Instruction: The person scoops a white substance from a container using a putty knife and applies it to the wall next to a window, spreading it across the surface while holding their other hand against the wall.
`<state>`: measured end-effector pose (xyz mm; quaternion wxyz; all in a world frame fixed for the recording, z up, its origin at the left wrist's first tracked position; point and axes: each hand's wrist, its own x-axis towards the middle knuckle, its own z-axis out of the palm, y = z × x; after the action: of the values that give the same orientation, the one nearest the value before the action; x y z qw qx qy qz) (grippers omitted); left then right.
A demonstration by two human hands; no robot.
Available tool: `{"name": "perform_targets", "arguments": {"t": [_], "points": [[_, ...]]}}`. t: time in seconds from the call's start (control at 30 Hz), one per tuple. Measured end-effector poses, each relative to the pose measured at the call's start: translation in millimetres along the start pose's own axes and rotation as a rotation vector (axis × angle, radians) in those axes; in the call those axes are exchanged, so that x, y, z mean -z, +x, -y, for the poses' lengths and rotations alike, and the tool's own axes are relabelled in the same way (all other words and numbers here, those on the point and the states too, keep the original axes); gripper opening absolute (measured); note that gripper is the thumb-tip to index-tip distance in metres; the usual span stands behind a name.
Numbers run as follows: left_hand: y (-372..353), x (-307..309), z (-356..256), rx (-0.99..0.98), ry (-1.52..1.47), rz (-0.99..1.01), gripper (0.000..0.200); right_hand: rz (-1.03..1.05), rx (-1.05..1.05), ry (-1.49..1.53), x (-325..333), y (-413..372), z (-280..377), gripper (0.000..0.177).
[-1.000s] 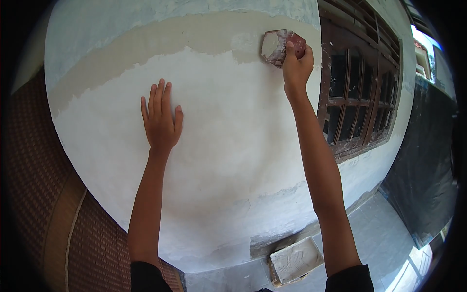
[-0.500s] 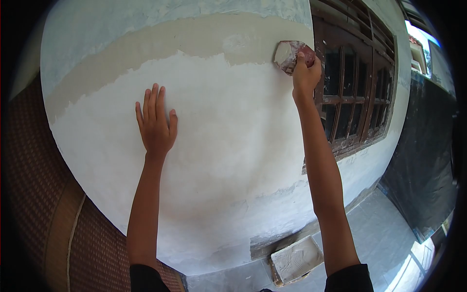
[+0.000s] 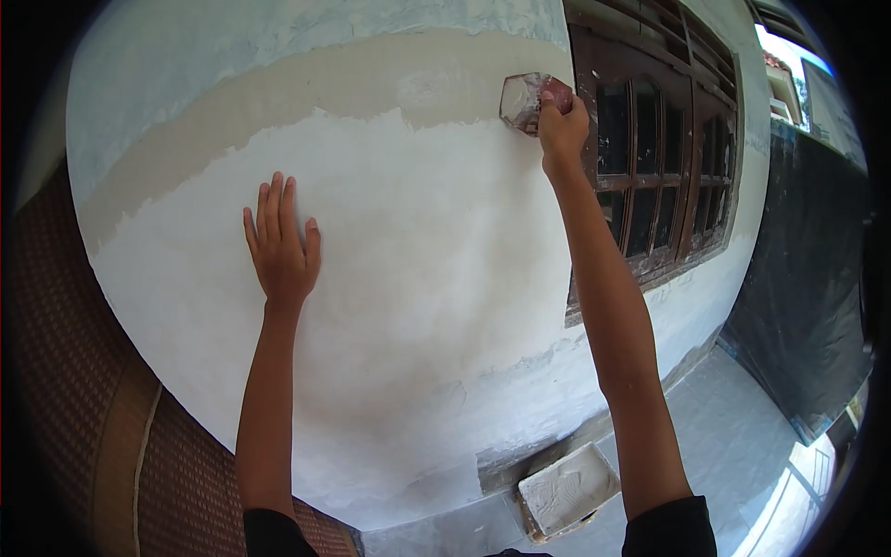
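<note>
My left hand (image 3: 281,251) lies flat on the white wall (image 3: 418,278), fingers spread and holding nothing. At the upper right, my right hand (image 3: 562,130) grips a reddish-brown scraper (image 3: 522,102) smeared with pale plaster. The scraper's blade is at the wall beside the window frame, at the right end of a damp-looking beige band (image 3: 343,79). Below that band the wall is whiter, with a ragged border between the two; above it the surface is pale blue-green.
A brown wooden window (image 3: 650,158) stands close to my right hand. On the grey tiled floor (image 3: 682,446) sits a tray (image 3: 568,492) of white plaster against the wall's foot. Woven matting (image 3: 56,306) is at the left, a dark sheet (image 3: 798,278) at the right.
The view has shifted slightly, so the wall and window appear further left. My right hand and the scraper stay near the window frame; my left hand remains flat on the wall.
</note>
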<state>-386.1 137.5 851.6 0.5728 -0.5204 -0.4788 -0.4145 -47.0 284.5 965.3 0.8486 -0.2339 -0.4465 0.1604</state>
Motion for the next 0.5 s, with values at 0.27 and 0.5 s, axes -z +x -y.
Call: {"name": "perform_targets", "arguments": {"t": [0.27,0.5], "points": [[1,0,-1,0.000,-0.004,0.001,0.056,0.229,0.095,0.184,-27,-33,13,0.033],[0,1,3,-0.011,-0.017,0.020,0.057,0.254,0.208,-0.013,-50,-50,21,0.032]]}}
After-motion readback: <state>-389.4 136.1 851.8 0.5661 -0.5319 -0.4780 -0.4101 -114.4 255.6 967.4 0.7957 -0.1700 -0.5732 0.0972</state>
